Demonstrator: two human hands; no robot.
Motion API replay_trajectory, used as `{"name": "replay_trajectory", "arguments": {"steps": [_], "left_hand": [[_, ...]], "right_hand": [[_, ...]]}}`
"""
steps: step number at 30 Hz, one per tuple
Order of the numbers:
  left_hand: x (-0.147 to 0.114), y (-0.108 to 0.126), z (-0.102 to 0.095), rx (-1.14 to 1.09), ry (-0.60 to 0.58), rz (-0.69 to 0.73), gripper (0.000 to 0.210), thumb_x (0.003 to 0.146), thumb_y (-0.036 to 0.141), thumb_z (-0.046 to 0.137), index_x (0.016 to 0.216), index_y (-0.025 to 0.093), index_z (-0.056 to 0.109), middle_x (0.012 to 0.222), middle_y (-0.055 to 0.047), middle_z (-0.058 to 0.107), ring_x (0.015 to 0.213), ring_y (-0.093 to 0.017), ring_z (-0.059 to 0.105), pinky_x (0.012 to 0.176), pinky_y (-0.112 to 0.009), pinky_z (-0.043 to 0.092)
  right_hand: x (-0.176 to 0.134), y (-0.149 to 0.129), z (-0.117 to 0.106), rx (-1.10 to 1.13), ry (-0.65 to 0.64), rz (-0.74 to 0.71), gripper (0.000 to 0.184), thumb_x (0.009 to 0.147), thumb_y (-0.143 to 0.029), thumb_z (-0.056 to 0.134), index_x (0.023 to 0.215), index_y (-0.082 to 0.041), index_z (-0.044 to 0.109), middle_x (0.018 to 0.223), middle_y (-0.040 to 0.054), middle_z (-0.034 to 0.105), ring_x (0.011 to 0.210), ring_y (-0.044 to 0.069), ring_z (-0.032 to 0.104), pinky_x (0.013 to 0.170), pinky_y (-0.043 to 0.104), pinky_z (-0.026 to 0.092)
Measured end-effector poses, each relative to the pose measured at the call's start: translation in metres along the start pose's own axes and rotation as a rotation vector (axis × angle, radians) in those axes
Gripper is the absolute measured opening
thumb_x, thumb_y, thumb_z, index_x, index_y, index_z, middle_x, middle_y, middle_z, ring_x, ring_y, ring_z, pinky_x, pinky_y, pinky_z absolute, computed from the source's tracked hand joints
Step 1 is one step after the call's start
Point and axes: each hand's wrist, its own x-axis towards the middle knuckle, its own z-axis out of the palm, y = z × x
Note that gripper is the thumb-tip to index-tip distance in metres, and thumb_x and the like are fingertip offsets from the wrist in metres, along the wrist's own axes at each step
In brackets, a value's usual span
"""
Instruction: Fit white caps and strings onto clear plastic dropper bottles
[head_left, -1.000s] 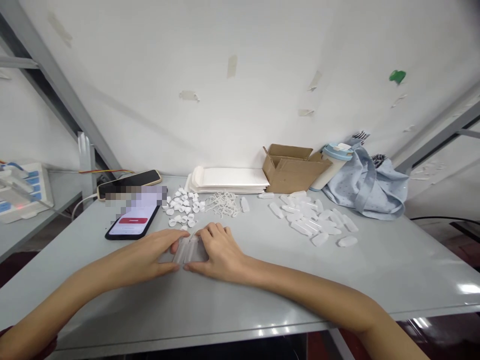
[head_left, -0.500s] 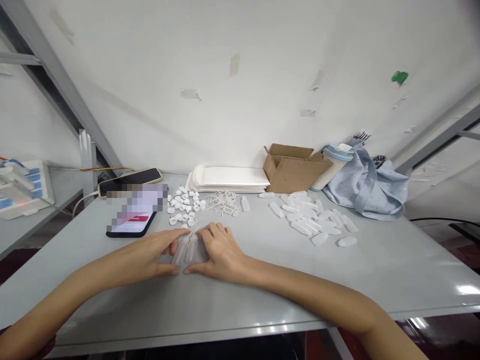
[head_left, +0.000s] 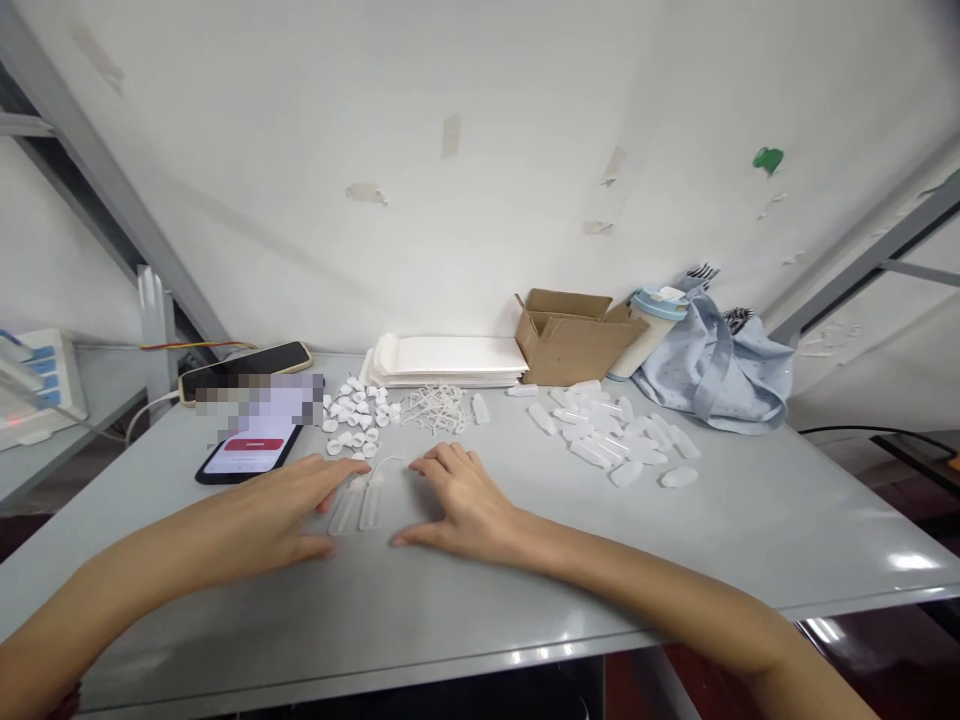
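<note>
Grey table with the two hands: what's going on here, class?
Someone's left hand and right hand, both open, flank two clear tube-like pieces on the grey table. The right is apart from them; whether the left touches one is unclear. White caps and thin white strips lie just beyond, more clear pieces to the right.

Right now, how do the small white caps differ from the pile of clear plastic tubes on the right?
The white caps look opaque, while the clear plastic tubes are see-through. The caps are short and rounded; the tubes are longer and narrow. The caps lie beside the lit phone, the tubes in front of the cardboard box. Both lie loose on the grey table.
</note>
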Motion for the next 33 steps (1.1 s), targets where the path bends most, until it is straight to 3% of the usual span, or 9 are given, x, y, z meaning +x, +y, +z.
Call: {"name": "replay_trajectory", "arguments": {"steps": [5, 8, 12, 16, 19, 26, 29, 33], "left_hand": [[0.022, 0.021, -0.016, 0.046, 0.040, 0.075, 0.046, 0.083, 0.045, 0.054, 0.127, 0.031, 0.054, 0.096, -0.002, 0.061, 0.090, -0.023, 0.061, 0.077, -0.030, 0.048], [0.048, 0.037, -0.024, 0.084, 0.076, 0.100, 0.041, 0.086, 0.046, 0.050, 0.122, 0.028, 0.056, 0.095, -0.003, 0.062, 0.087, -0.023, 0.061, 0.076, -0.032, 0.048], [0.088, 0.056, -0.022, 0.191, 0.189, 0.210, 0.030, 0.088, 0.034, 0.046, 0.110, 0.021, 0.063, 0.095, -0.007, 0.064, 0.089, -0.024, 0.060, 0.076, -0.033, 0.047], [0.119, 0.067, -0.007, 0.291, 0.264, 0.282, 0.025, 0.088, 0.027, 0.047, 0.103, 0.018, 0.066, 0.095, -0.009, 0.064, 0.094, -0.026, 0.059, 0.075, -0.034, 0.047], [0.133, 0.074, 0.005, 0.296, 0.265, 0.282, 0.023, 0.088, 0.028, 0.051, 0.099, 0.015, 0.066, 0.094, -0.012, 0.063, 0.099, -0.030, 0.055, 0.078, -0.037, 0.046], [0.140, 0.078, 0.016, 0.235, 0.293, 0.299, 0.020, 0.089, 0.020, 0.048, 0.088, 0.017, 0.068, 0.088, -0.009, 0.063, 0.093, -0.027, 0.056, 0.074, -0.035, 0.045], [0.134, 0.073, 0.013, 0.184, 0.337, 0.309, 0.017, 0.088, 0.023, 0.051, 0.087, 0.018, 0.068, 0.085, -0.007, 0.064, 0.089, -0.024, 0.057, 0.073, -0.033, 0.046], [0.117, 0.067, 0.005, 0.102, 0.410, 0.291, 0.020, 0.089, 0.029, 0.051, 0.090, 0.020, 0.069, 0.082, -0.005, 0.065, 0.085, -0.022, 0.059, 0.073, -0.033, 0.047]], "right_hand": [[-0.016, 0.031, -0.020, -0.010, 0.140, 0.132, 0.061, 0.073, -0.048, 0.076, 0.118, -0.013, 0.056, 0.112, 0.0139, 0.056, 0.105, 0.028, 0.052, 0.090, 0.045, 0.045], [-0.018, 0.056, -0.032, -0.056, 0.236, 0.219, 0.054, 0.075, -0.043, 0.076, 0.116, -0.013, 0.057, 0.111, 0.0141, 0.057, 0.106, 0.028, 0.052, 0.092, 0.045, 0.045], [-0.011, 0.084, -0.042, -0.124, 0.326, 0.257, 0.044, 0.083, -0.035, 0.069, 0.118, -0.012, 0.057, 0.112, 0.0149, 0.057, 0.108, 0.029, 0.051, 0.093, 0.044, 0.044], [-0.003, 0.091, -0.043, -0.246, 0.269, 0.169, 0.038, 0.091, -0.024, 0.057, 0.128, -0.015, 0.053, 0.114, 0.0141, 0.056, 0.106, 0.026, 0.051, 0.092, 0.041, 0.044], [-0.001, 0.089, -0.038, -0.333, 0.187, 0.183, 0.040, 0.095, -0.020, 0.049, 0.134, -0.020, 0.049, 0.121, 0.0139, 0.054, 0.110, 0.027, 0.049, 0.092, 0.043, 0.042], [-0.004, 0.091, -0.030, -0.386, 0.094, 0.177, 0.038, 0.096, -0.022, 0.042, 0.133, -0.021, 0.052, 0.131, 0.0133, 0.051, 0.117, 0.031, 0.044, 0.093, 0.047, 0.039], [-0.004, 0.096, -0.028, -0.359, 0.153, 0.167, 0.032, 0.094, -0.021, 0.045, 0.123, -0.018, 0.058, 0.128, 0.0145, 0.053, 0.115, 0.030, 0.045, 0.094, 0.046, 0.040], [-0.006, 0.098, -0.028, -0.251, 0.341, 0.147, 0.019, 0.089, -0.015, 0.050, 0.103, -0.016, 0.063, 0.105, 0.0121, 0.062, 0.100, 0.025, 0.053, 0.089, 0.039, 0.045]]}}
